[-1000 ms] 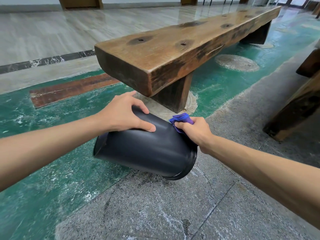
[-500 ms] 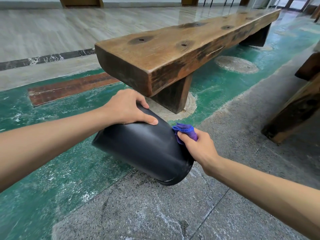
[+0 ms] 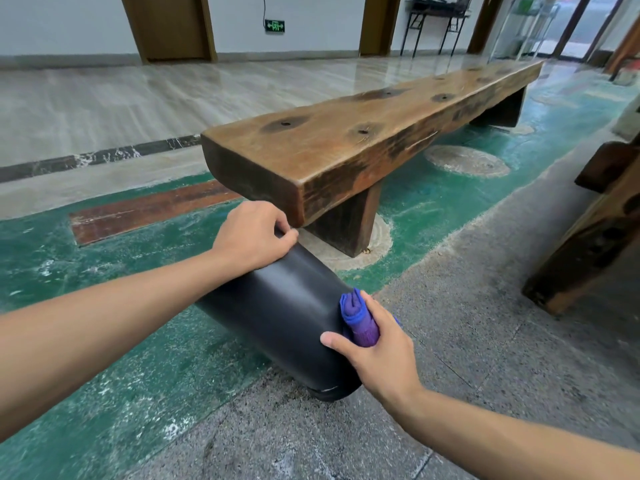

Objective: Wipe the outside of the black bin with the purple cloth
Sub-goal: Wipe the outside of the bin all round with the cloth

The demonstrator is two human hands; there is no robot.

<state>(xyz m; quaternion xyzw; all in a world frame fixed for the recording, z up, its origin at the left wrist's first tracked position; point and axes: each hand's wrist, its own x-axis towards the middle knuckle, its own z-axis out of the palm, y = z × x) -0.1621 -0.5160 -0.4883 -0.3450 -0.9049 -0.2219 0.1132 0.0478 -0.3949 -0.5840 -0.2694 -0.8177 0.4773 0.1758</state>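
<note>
Our left hand (image 3: 254, 233) curls over the far end of the bin (image 3: 280, 306), which lies tilted on the floor (image 3: 467, 341), just below the bench (image 3: 363, 147) corner. Our right hand (image 3: 379, 355) grips the bunched cloth (image 3: 358, 318) against the bin's side near its lower rim. Open grey floor spreads to the right.

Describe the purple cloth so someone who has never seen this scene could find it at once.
Start at the long wooden bench; on the floor before its near end, a black bin lies tilted on its side. The purple cloth is bunched in the right hand, pressed against the bin's wall. It is the only purple thing here.
</note>
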